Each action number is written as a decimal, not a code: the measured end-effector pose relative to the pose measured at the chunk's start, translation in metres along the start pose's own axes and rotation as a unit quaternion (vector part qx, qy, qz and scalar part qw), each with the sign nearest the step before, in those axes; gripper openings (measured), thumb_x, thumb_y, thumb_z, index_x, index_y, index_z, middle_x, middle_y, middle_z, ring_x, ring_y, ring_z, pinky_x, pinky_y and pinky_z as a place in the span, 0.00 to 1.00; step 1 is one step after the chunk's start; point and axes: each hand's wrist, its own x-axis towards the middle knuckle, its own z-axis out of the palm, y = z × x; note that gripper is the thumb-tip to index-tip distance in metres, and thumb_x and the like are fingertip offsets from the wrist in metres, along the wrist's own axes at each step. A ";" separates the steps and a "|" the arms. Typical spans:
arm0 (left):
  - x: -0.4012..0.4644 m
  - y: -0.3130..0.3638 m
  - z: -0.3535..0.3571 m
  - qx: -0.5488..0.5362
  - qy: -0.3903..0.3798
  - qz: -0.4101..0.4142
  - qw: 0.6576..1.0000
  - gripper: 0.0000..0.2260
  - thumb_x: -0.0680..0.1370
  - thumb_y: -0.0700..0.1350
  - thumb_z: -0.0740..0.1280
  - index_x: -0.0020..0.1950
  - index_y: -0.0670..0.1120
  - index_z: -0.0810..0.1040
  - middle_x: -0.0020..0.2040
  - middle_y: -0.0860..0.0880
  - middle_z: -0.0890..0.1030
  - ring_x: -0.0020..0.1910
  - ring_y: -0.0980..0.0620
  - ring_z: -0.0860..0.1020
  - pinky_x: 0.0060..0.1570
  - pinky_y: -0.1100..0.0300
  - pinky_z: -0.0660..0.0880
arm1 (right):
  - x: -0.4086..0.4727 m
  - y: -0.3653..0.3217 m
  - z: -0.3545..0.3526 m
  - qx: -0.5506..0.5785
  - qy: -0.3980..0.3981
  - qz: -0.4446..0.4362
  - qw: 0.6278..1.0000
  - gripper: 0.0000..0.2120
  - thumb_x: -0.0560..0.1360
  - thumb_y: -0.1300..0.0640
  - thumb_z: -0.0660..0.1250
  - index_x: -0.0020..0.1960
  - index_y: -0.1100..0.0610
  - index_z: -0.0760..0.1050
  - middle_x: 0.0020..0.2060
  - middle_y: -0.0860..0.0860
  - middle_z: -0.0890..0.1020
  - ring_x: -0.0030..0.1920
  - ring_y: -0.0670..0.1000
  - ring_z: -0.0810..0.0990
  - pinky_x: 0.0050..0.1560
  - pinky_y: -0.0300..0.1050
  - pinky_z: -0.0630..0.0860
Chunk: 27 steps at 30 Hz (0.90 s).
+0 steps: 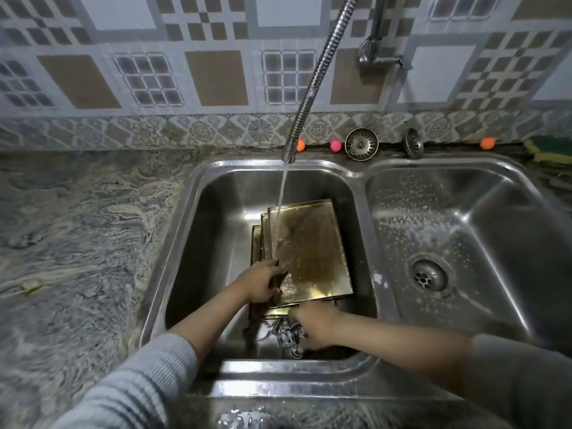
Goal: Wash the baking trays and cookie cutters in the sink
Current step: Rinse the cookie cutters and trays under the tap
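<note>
My left hand (263,281) is curled over the near left edge of the top baking tray (309,246), gripping it where it lies on the stack of trays (257,243) in the left basin of the sink (192,218). The trays lie offset, each lower one showing a strip of rim on the left. Water (282,193) runs from the flexible tap hose (312,88) onto the top tray's far left corner and spreads over its brown, wet surface.

My right hand (315,326) is down at the near end of the basin, fingers bent around a cluster of metal cookie cutters (286,332) (their shapes are too tangled and blurred to tell apart). The right basin (464,218) is speckled with droplets around its drain (428,275). Two sink strainers (361,144) stand on the ledge behind, among small coloured balls (335,145). The marbled bench (77,227) lies to my left.
</note>
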 end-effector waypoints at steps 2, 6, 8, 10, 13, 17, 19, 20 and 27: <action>0.004 -0.002 0.004 0.003 -0.009 -0.001 1.000 0.27 0.75 0.45 0.67 0.74 0.52 0.66 0.77 0.45 0.59 0.74 0.42 0.61 0.71 0.47 0.63 | 0.005 -0.001 0.000 0.018 0.016 0.001 1.000 0.16 0.72 0.59 0.72 0.57 0.62 0.76 0.51 0.59 0.79 0.50 0.61 0.80 0.47 0.52 0.79; 0.007 -0.005 0.006 -0.034 0.010 0.006 0.999 0.25 0.76 0.44 0.66 0.73 0.51 0.68 0.74 0.45 0.65 0.72 0.43 0.64 0.70 0.48 0.64 | 0.012 0.008 0.002 0.153 0.060 0.023 0.986 0.07 0.71 0.67 0.67 0.46 0.60 0.81 0.44 0.56 0.83 0.46 0.55 0.81 0.46 0.43 0.77; 0.008 -0.008 0.005 -0.054 0.033 0.011 0.998 0.23 0.77 0.45 0.66 0.72 0.50 0.69 0.72 0.45 0.68 0.72 0.45 0.65 0.70 0.51 0.64 | 0.013 0.015 -0.001 0.220 0.084 0.037 0.971 0.06 0.71 0.67 0.66 0.41 0.61 0.81 0.41 0.56 0.85 0.43 0.51 0.82 0.46 0.42 0.77; 0.007 -0.011 0.003 -0.070 0.052 0.017 0.996 0.21 0.77 0.45 0.66 0.71 0.49 0.71 0.71 0.46 0.70 0.71 0.47 0.67 0.69 0.54 0.64 | 0.010 0.018 -0.004 0.238 0.063 0.036 0.969 0.05 0.72 0.62 0.71 0.48 0.60 0.81 0.46 0.55 0.84 0.44 0.49 0.80 0.45 0.40 0.75; 0.005 -0.010 0.001 -0.082 0.061 0.024 0.994 0.20 0.78 0.44 0.66 0.70 0.48 0.72 0.69 0.46 0.72 0.69 0.48 0.69 0.67 0.56 0.65 | 0.008 0.015 -0.002 0.210 0.025 0.001 0.977 0.15 0.71 0.57 0.74 0.56 0.57 0.80 0.51 0.53 0.82 0.49 0.51 0.80 0.46 0.40 0.74; 0.004 -0.009 0.003 -0.103 0.062 0.009 0.993 0.19 0.78 0.44 0.66 0.69 0.48 0.73 0.69 0.48 0.73 0.69 0.50 0.70 0.67 0.60 0.64 | 0.010 0.009 -0.001 0.224 0.037 0.001 0.974 0.06 0.73 0.63 0.67 0.47 0.60 0.82 0.39 0.51 0.83 0.43 0.50 0.81 0.51 0.44 0.78; 0.003 -0.008 0.005 -0.114 0.063 0.001 0.992 0.19 0.78 0.44 0.66 0.69 0.48 0.73 0.69 0.48 0.73 0.69 0.51 0.69 0.65 0.63 0.63 | 0.013 0.012 -0.004 0.246 0.059 0.009 0.968 0.09 0.72 0.63 0.63 0.41 0.61 0.82 0.37 0.53 0.84 0.41 0.51 0.82 0.49 0.46 0.80; 0.002 -0.008 0.005 -0.121 0.062 -0.003 0.991 0.19 0.78 0.44 0.66 0.69 0.48 0.73 0.69 0.49 0.73 0.69 0.51 0.69 0.64 0.65 0.62 | 0.013 0.013 -0.006 0.252 0.055 0.011 0.966 0.08 0.72 0.62 0.64 0.40 0.60 0.82 0.38 0.52 0.84 0.41 0.51 0.82 0.48 0.46 0.80; 0.004 -0.006 0.008 -0.185 0.044 -0.028 0.981 0.18 0.77 0.45 0.68 0.67 0.47 0.74 0.66 0.49 0.75 0.66 0.51 0.73 0.62 0.64 0.67 | 0.016 -0.002 -0.001 0.173 0.011 -0.037 0.984 0.07 0.72 0.63 0.71 0.50 0.61 0.81 0.51 0.56 0.82 0.52 0.53 0.79 0.51 0.42 0.73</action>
